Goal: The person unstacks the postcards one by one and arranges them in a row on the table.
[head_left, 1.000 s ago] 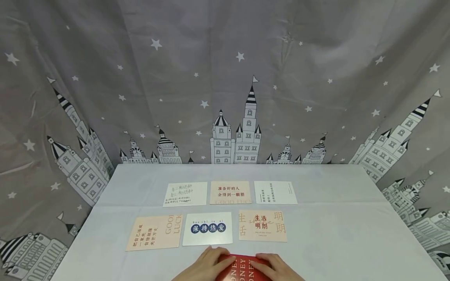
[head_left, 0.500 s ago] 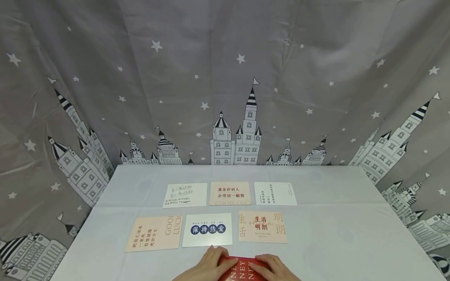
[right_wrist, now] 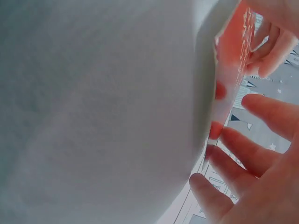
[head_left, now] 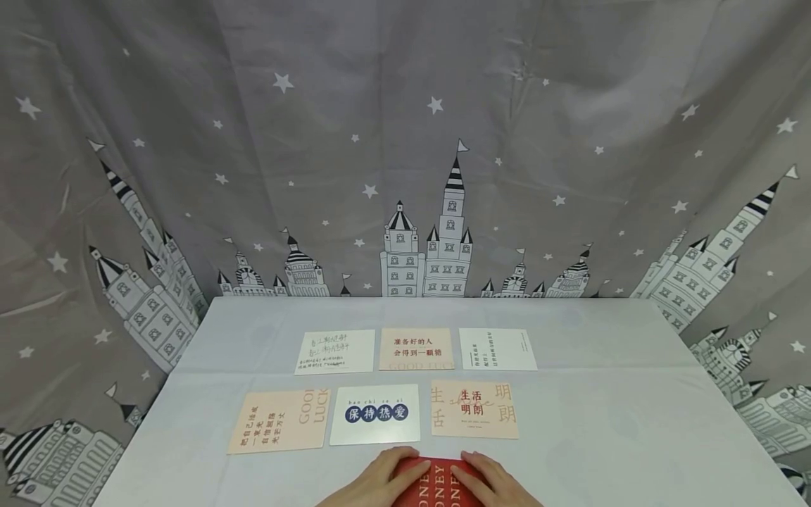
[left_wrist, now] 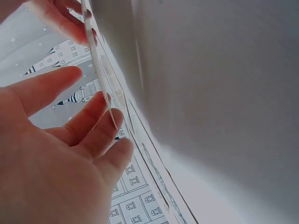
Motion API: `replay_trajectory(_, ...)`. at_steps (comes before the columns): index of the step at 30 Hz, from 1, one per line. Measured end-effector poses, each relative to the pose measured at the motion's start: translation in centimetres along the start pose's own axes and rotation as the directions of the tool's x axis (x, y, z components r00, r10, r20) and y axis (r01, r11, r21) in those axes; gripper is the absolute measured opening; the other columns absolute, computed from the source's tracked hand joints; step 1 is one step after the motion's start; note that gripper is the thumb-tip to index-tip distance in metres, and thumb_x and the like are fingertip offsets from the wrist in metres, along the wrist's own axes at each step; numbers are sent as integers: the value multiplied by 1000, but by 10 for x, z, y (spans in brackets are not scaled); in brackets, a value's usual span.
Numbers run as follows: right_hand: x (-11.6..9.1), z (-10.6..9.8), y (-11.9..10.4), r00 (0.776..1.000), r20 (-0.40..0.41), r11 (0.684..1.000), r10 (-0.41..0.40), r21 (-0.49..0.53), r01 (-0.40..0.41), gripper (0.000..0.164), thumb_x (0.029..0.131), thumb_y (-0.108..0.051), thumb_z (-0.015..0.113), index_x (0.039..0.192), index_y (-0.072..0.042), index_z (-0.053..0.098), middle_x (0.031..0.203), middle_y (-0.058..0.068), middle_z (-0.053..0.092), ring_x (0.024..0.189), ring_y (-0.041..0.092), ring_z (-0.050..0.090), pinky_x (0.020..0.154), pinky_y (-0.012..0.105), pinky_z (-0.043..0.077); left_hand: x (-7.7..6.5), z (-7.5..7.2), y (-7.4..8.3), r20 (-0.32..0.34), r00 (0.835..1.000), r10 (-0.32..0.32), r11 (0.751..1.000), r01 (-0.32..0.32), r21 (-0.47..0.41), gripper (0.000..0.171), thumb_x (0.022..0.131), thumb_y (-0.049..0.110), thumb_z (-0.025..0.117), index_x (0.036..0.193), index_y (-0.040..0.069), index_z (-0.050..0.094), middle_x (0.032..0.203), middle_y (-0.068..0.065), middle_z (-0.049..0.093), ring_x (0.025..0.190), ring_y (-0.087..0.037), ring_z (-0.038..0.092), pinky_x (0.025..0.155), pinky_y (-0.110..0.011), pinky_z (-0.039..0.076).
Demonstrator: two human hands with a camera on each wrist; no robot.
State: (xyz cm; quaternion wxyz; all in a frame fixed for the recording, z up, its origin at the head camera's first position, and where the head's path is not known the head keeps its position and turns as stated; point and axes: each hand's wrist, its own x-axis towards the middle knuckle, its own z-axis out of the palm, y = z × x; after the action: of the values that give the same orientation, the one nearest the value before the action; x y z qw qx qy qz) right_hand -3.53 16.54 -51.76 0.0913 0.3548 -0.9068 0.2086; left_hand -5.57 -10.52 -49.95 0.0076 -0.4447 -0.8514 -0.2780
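Observation:
At the table's near edge, in the head view, a flat red thing lettered "ONEY" in pale print (head_left: 437,484) stands between my two hands. My left hand (head_left: 385,477) grips its left side, thumb on the lettered face and fingers over the top corner. My right hand (head_left: 497,482) holds the opposite side likewise. Its lower part is cut off by the frame. The left wrist view shows a thin pale edge (left_wrist: 99,74) beside my left fingers (left_wrist: 96,133). In the right wrist view, my right fingertips (right_wrist: 222,151) lie along a reddish, shiny surface (right_wrist: 232,42).
Printed cards lie in two rows on the white tabletop (head_left: 608,422). The front row holds a GOOD LUCK card (head_left: 279,421), a blue-dot card (head_left: 374,426) and an orange-lettered card (head_left: 474,426). Three more, including a handwritten card (head_left: 336,352), lie behind. A grey castle-print curtain (head_left: 317,141) hangs beyond.
Both hands keep hold of the red thing, whose position barely shifts. My left fingertips sit slightly lower and further right at its top corner. The cards have stayed put.

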Motion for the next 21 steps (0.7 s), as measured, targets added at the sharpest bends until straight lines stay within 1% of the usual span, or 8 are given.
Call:
replay_trajectory(3, 0, -1, 2, 1000, 3, 1000, 5, 6, -5, 72, 83, -62, 61, 139, -19, 51, 137, 7, 47, 115, 23, 54, 80, 35, 56, 2, 0, 0, -24, 999, 33, 999, -33, 24, 75, 89, 56, 55, 146, 8, 39, 136, -12, 38, 123, -24, 39, 95, -37, 48)
replay_trajectory(6, 1, -4, 5, 1000, 16, 999, 7, 35, -8, 72, 83, -60, 62, 138, -14, 52, 136, 8, 49, 113, 24, 55, 79, 34, 56, 6, 0, 0, -54, 996, 73, 996, -70, 62, 75, 90, 54, 56, 144, 6, 40, 135, -12, 39, 121, -22, 39, 95, -35, 46)
replay_trajectory(8, 1, -7, 6, 999, 43, 998, 14, 57, -16, 72, 84, -59, 61, 137, -11, 52, 135, 9, 48, 113, 25, 54, 79, 34, 56, 8, 0, 1, -58, 995, 77, 994, -72, 83, 74, 90, 55, 55, 144, 6, 41, 134, -10, 39, 121, -20, 39, 97, -41, 45)
replay_trajectory(10, 2, -11, 8, 997, 70, 997, 22, 78, -28, 73, 84, -59, 61, 137, -9, 53, 135, 10, 48, 114, 26, 53, 79, 34, 56, 10, -1, 3, -38, 998, 53, 995, -50, 82, 74, 90, 57, 53, 144, 7, 41, 134, -8, 39, 122, -19, 39, 100, -47, 42)
replay_trajectory(13, 2, -16, 12, 993, 111, 993, 36, 108, -48, 76, 83, -60, 60, 137, -7, 52, 137, 10, 46, 116, 27, 50, 79, 34, 56, 14, -3, 6, 11, 1000, -11, 997, 10, 79, 77, 89, 61, 50, 144, 9, 41, 136, -6, 38, 127, -19, 39, 102, -55, 37)
replay_trajectory(15, 1, -21, 15, 991, 124, 990, 41, 127, -57, 78, 83, -61, 60, 137, -6, 52, 139, 10, 45, 118, 27, 49, 79, 33, 56, 17, -3, 9, 39, 998, -42, 996, 39, 83, 80, 88, 64, 49, 145, 9, 41, 139, -7, 37, 130, -21, 38, 103, -54, 36)
replay_trajectory(17, 1, -25, 19, 990, 137, 989, 47, 135, -65, 79, 81, -62, 61, 137, -6, 52, 139, 9, 43, 119, 26, 47, 78, 32, 56, 21, -3, 10, 51, 997, -56, 994, 50, 99, 81, 88, 65, 47, 144, 7, 41, 141, -8, 37, 132, -22, 37, 104, -52, 36)
replay_trajectory(21, -1, -34, 26, 988, 144, 987, 50, 143, -71, 80, 81, -62, 62, 137, -7, 51, 140, 8, 43, 119, 25, 45, 77, 29, 56, 30, -2, 13, 44, 997, -56, 991, 50, 127, 80, 89, 65, 45, 143, 6, 44, 142, -9, 38, 133, -22, 37, 105, -47, 36)
